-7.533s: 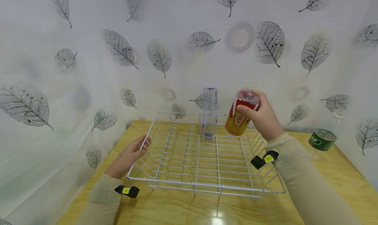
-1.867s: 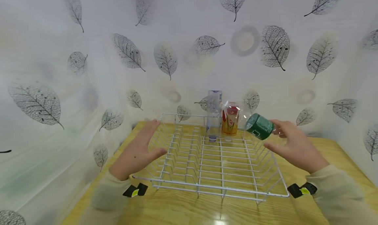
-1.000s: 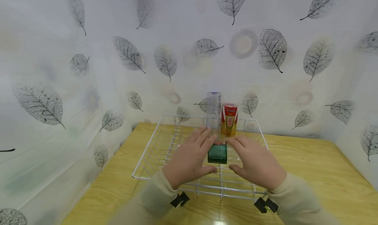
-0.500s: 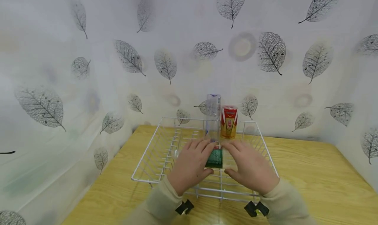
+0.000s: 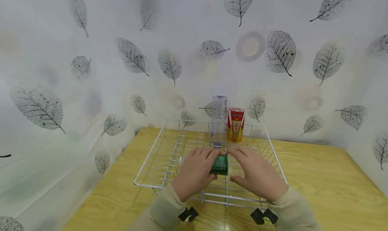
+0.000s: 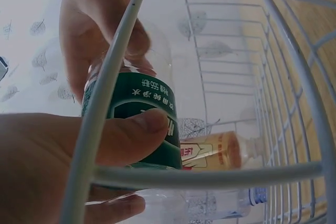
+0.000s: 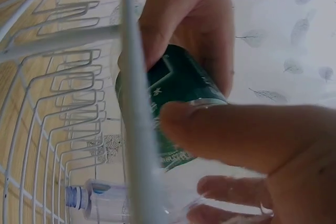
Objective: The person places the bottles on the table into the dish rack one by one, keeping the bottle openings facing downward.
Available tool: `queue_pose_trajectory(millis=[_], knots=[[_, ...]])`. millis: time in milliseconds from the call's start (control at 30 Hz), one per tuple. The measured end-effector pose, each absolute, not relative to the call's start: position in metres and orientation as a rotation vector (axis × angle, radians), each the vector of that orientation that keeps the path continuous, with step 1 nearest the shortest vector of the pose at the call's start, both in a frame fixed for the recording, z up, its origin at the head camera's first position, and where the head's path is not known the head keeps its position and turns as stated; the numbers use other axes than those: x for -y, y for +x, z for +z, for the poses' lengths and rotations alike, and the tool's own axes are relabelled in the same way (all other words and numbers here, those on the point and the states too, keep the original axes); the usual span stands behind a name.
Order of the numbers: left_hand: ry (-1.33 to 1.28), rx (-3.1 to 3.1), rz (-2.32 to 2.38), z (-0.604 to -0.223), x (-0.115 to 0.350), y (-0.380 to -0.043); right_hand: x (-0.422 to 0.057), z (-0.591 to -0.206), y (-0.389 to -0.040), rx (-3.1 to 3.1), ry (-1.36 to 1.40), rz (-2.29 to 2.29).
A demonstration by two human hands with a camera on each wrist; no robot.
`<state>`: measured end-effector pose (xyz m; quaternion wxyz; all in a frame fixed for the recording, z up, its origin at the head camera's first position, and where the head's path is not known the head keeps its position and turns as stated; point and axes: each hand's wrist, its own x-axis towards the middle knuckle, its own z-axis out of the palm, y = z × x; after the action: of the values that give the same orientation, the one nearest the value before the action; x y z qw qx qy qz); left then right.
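Note:
A clear plastic bottle with a green label [image 5: 220, 165] lies sideways between both hands, over the front middle of a white wire dish rack [image 5: 145, 160]. My left hand [image 5: 195, 172] grips one end; in the left wrist view its thumb lies across the label [image 6: 142, 95]. My right hand [image 5: 259, 173] holds the other end, its thumb pressed on the bottle [image 7: 181, 85] in the right wrist view. At the rack's back stand a clear bottle [image 5: 219, 118], cap down, and a bottle with a red and gold label [image 5: 235, 124], neck down.
The rack stands on a wooden table [image 5: 318, 177], with a row of upright wire prongs [image 5: 181, 143] on its left side. A pale leaf-print curtain [image 5: 194, 72] hangs behind and at the sides. Rack bars cross in front of both wrist cameras.
The red and gold bottle, earlier in my right hand, now stands in the rack. My right hand has brought the green-label bottle from the right, and my left hand has joined it there.

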<state>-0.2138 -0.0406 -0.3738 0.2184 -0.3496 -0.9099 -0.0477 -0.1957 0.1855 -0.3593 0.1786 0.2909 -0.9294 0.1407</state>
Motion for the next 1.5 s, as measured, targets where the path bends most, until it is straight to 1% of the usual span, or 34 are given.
queue_pose_trajectory(millis=[233, 600, 700, 833, 933, 1067, 1200, 1367, 1500], knots=[[-0.964, 2.489, -0.276, -0.368, 0.049, -0.219, -0.196, -0.349, -0.190, 2.592, 0.730, 0.764], [-0.916, 2.615, -0.867, -0.356, 0.055, -0.217, -0.211, -0.342, -0.187, 2.404, 0.714, 1.323], [-0.962, 2.599, -1.106, -0.356, 0.053, -0.216, -0.212, -0.340, -0.185, 2.336, 0.712, 1.602], [-1.065, 2.543, -1.497, -0.361, 0.047, -0.214, -0.206, -0.342, -0.184, 2.135, 0.774, 1.977], [-1.138, 2.497, -1.671, -0.365, 0.040, -0.212, -0.199, -0.346, -0.185, 2.009, 0.857, 2.132], [-1.218, 2.488, -1.708, -0.369, 0.032, -0.208, -0.191, -0.350, -0.184, 1.970, 0.890, 2.193], [-1.261, 2.548, -1.620, -0.370, 0.027, -0.204, -0.187, -0.349, -0.180, 1.986, 0.892, 2.167], [-1.268, 2.579, -1.429, -0.370, 0.025, -0.201, -0.185, -0.346, -0.178, 2.018, 0.887, 2.071], [-1.256, 2.577, -1.375, -0.369, 0.026, -0.201, -0.184, -0.345, -0.178, 2.018, 0.906, 2.048]])
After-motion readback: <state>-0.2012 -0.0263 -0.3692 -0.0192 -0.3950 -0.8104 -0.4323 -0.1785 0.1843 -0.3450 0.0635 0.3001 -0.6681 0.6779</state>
